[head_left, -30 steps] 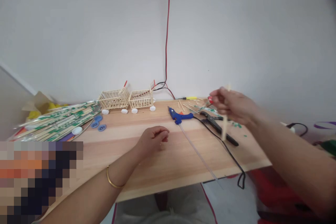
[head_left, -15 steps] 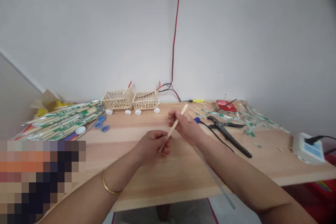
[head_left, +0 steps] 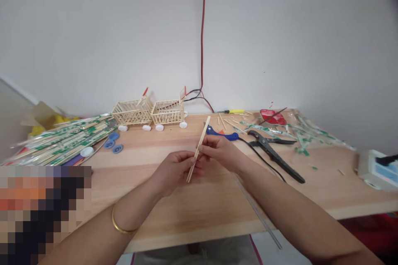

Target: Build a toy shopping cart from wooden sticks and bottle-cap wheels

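Over the middle of the table, a pair of wooden chopsticks (head_left: 204, 131) is held at a slant, its upper end leaning to the right. My left hand (head_left: 178, 168), with a gold bangle on the wrist, pinches the lower part. Fingers of my right hand (head_left: 219, 151) close on the sticks just above. Right behind that hand lies a blue glue gun (head_left: 228, 136) with a black cord. Black-handled cutters (head_left: 275, 159) rest to its right. Beyond my hands stand two small stick-built carts, a left cart (head_left: 130, 112) and a right cart (head_left: 168, 112), both on white cap wheels.
Wrapped chopsticks (head_left: 71, 137) are heaped at the left, near several blue bottle caps (head_left: 117, 149) and a white cap (head_left: 87, 151). Torn wrappers (head_left: 301, 143), a red packet (head_left: 273, 116) and a yellow-handled tool (head_left: 236, 111) lie at the back right. A white power strip (head_left: 377, 169) sits far right.
My right hand has moved down the chopsticks, from beside their upper part to a grip near my left hand. The sticks stand steeper, and the glue gun shows more. The view has shifted slightly.
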The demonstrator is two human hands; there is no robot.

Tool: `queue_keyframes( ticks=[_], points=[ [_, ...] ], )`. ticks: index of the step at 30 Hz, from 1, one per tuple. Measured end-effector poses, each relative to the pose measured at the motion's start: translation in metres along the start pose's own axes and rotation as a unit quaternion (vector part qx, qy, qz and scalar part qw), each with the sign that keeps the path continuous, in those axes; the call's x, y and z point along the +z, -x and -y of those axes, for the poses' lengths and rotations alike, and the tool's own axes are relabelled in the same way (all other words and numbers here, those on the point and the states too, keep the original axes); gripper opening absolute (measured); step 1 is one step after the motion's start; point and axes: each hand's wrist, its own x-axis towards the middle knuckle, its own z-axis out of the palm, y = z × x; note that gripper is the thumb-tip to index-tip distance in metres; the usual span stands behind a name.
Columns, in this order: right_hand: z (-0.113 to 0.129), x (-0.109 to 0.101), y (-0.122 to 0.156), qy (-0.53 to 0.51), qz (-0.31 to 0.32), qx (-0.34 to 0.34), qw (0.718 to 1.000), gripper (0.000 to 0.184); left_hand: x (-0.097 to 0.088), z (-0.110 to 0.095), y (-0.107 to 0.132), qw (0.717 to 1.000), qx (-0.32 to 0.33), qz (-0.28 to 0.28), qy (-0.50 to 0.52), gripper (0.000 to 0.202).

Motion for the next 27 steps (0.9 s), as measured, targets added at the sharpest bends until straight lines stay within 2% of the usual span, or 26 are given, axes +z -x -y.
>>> queue_keyframes(
  ticks=[3, 9, 11, 13, 14, 15, 17, 19, 21, 24, 27],
  points=[
    [-0.005, 0.002, 0.000, 0.026, 0.005, -0.009, 1.000, 0.021, 0.001, 0.000, 0.001, 1.000, -0.003, -0.002, 0.020, 0.032],
    [-0.010, 0.009, 0.000, 0.039, -0.001, -0.022, 0.999, 0.022, 0.002, 0.003, -0.001, 0.998, 0.015, -0.056, 0.003, 0.030],
    [-0.010, 0.012, 0.001, 0.018, -0.010, -0.028, 0.999, 0.020, 0.001, 0.002, -0.001, 0.995, 0.050, -0.067, -0.056, 0.028],
    [-0.009, 0.012, 0.000, -0.021, -0.031, -0.026, 0.999, 0.024, -0.003, -0.003, -0.001, 0.975, 0.102, -0.079, -0.182, 0.028],
    [-0.008, 0.012, -0.001, -0.043, -0.042, -0.026, 0.998, 0.026, -0.007, -0.007, -0.001, 0.950, 0.136, -0.087, -0.269, 0.028],
    [-0.008, 0.010, -0.002, -0.066, -0.055, -0.026, 0.996, 0.029, -0.013, -0.012, -0.002, 0.911, 0.174, -0.101, -0.361, 0.027],
    [-0.007, 0.007, -0.005, -0.105, -0.082, -0.028, 0.991, 0.032, -0.030, -0.024, -0.005, 0.804, 0.262, -0.140, -0.514, 0.023],
    [-0.008, 0.003, -0.009, -0.122, -0.110, -0.019, 0.986, 0.035, -0.050, -0.035, -0.009, 0.711, 0.312, -0.213, -0.593, 0.027],
    [-0.010, 0.000, -0.013, -0.112, -0.126, -0.005, 0.986, 0.037, -0.071, -0.045, -0.013, 0.644, 0.321, -0.264, -0.643, 0.033],
    [-0.012, 0.000, -0.015, -0.060, -0.120, -0.012, 0.991, 0.032, -0.092, -0.054, -0.016, 0.590, 0.307, -0.313, -0.678, 0.035],
    [-0.009, -0.001, -0.015, -0.007, -0.118, -0.043, 0.992, 0.027, -0.100, -0.056, -0.016, 0.566, 0.296, -0.337, -0.692, 0.033]
  ],
)
